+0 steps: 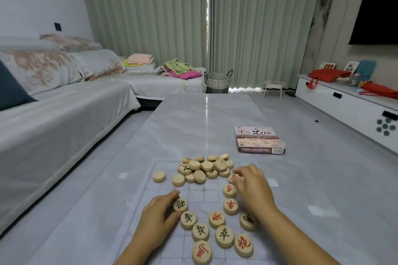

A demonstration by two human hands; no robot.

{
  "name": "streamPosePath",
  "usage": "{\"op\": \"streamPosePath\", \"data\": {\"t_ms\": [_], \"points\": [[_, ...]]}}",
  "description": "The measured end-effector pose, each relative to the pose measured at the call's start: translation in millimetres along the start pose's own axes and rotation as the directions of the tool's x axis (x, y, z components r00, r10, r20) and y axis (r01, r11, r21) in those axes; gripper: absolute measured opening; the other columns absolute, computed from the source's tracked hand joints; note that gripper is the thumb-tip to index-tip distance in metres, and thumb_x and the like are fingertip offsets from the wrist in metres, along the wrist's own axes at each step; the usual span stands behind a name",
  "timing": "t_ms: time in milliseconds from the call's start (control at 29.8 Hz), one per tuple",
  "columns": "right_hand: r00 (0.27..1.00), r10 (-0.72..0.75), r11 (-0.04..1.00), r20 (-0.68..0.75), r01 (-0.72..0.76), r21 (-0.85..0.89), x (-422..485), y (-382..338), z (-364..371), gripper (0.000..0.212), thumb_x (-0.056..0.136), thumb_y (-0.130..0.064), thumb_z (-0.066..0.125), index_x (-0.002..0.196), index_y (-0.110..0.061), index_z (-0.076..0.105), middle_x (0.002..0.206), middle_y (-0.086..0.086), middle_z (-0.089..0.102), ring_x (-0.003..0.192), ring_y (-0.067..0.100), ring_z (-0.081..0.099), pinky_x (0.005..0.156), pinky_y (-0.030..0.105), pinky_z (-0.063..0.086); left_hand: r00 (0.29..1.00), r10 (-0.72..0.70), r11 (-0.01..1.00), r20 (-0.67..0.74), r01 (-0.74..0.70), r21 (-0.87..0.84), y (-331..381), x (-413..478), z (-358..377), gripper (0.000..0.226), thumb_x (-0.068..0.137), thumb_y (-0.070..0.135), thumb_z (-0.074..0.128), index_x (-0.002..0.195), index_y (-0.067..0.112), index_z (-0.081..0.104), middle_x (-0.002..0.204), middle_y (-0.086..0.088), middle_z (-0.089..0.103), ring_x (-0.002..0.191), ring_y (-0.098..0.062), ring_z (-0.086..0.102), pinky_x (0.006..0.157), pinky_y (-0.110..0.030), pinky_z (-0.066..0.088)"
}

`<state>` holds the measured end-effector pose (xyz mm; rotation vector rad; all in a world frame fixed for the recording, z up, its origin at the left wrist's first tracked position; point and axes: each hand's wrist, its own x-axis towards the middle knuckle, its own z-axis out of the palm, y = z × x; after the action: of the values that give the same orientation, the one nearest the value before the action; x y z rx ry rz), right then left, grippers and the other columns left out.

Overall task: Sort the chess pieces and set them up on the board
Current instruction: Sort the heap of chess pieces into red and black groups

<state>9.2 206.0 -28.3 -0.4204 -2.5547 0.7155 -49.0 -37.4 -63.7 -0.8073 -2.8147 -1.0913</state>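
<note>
Head view: pile of chess pieces heaped on the board, worktop.
Left hand: fingers narrowed around a green-marked piece.
Right hand: pinching a red-marked piece.
Risk: a sleeveless forearm may sweep faced-up pieces; the thin board may slide.

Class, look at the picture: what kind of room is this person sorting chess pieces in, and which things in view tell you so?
Most likely a living room at home. A long covered sofa with cushions runs beside the low marble-look table, floor-length curtains hang behind, and a low white cabinet sits under a dark wall screen.
</note>
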Motion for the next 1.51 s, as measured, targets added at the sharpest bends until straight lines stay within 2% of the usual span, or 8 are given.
{"op": "streamPosePath", "data": {"t_ms": [235,369,470,839,1007,1141,1376,1510], "points": [[0.985,-0.046,0.918,0.164,0.106,-0.383,63,-23,45,0.036,0.094,-0.020,0.039,0.129,-0.023,0.045,0.129,0.007,0.044,0.117,0.027,0.040,0.089,0.033,0.037,0.999,0.032,0.999,-0.025,-0.032,0.009,-2,5,-1,0.058,0.078,0.050,0.060,0.131,0.036,0.041,0.105,0.033,0.039,0.117,-0.001,0.044,0.102,-0.018,0.034],[0.998,0.051,0.998,0.026,-0.050,-0.027,52,-18,21,0.029,0.088,-0.022,0.052,0.116,-0.017,0.050,0.115,0.005,0.044,0.096,0.026,0.054,0.073,0.031,0.043,0.999,0.019,1.000,-0.041,-0.020,-0.006,-3,7,-1,0.051,0.081,0.046,0.060,0.128,0.032,0.046,0.109,0.023,0.042,0.117,-0.004,0.045,0.101,-0.020,0.034],[0.984,0.175,0.929,0.017,-0.171,0.329,16,2,-11,0.034,0.084,-0.019,0.063,0.116,-0.019,0.056,0.111,-0.001,0.045,0.094,0.017,0.056,0.082,0.029,0.046,0.999,0.033,0.999,-0.030,-0.033,-0.008,-5,6,0,0.066,0.067,0.065,0.042,0.124,0.032,0.052,0.112,0.021,0.050,0.114,-0.004,0.045,0.099,-0.022,0.035],[0.992,0.055,0.993,0.113,-0.066,0.099,-58,38,-20,0.026,0.089,-0.023,0.057,0.114,-0.029,0.061,0.095,-0.026,0.050,0.107,0.007,0.049,0.095,0.028,0.040,0.994,0.028,0.986,0.105,-0.045,0.160,-6,1,2,0.064,0.072,0.059,0.022,0.130,0.043,0.043,0.139,0.014,0.042,0.127,-0.007,0.034,0.104,-0.028,0.027],[0.992,0.041,0.994,0.123,-0.052,0.094,-56,42,-21,0.029,0.092,-0.019,0.050,0.118,-0.029,0.058,0.098,-0.022,0.050,0.108,0.008,0.049,0.097,0.030,0.040,0.978,0.021,0.993,0.205,-0.044,0.110,0,8,-4,0.041,0.095,0.023,0.043,0.118,0.057,0.037,0.132,0.018,0.036,0.130,-0.010,0.031,0.110,-0.029,0.024],[0.991,0.047,0.995,0.122,-0.057,0.080,-55,45,-18,0.027,0.092,-0.023,0.051,0.116,-0.031,0.058,0.104,-0.019,0.053,0.107,0.006,0.047,0.096,0.028,0.040,0.998,-0.057,0.994,0.006,0.057,-0.097,14,34,-10,0.036,0.093,0.018,0.050,0.126,0.030,0.048,0.131,0.004,0.048,0.120,-0.014,0.045,0.102,-0.028,0.037],[0.991,0.022,0.999,0.134,-0.029,0.047,-51,45,-15,0.022,0.090,-0.028,0.054,0.110,-0.036,0.059,0.096,-0.029,0.048,0.100,0.000,0.046,0.093,0.023,0.039,0.959,-0.248,0.950,-0.134,0.268,0.162,32,85,17,0.041,0.082,0.024,0.063,0.120,0.018,0.049,0.118,-0.006,0.053,0.112,-0.025,0.042,0.083,-0.034,0.042],[0.990,0.034,0.998,0.140,-0.040,0.041,-48,47,-15,0.021,0.090,-0.029,0.054,0.109,-0.036,0.058,0.098,-0.027,0.049,0.103,0.003,0.048,0.093,0.024,0.041,0.954,-0.296,0.935,-0.053,0.278,-0.221,35,78,15,0.028,0.087,0.019,0.060,0.114,0.017,0.052,0.096,-0.003,0.059,0.083,-0.018,0.054,0.066,-0.026,0.041]]}}
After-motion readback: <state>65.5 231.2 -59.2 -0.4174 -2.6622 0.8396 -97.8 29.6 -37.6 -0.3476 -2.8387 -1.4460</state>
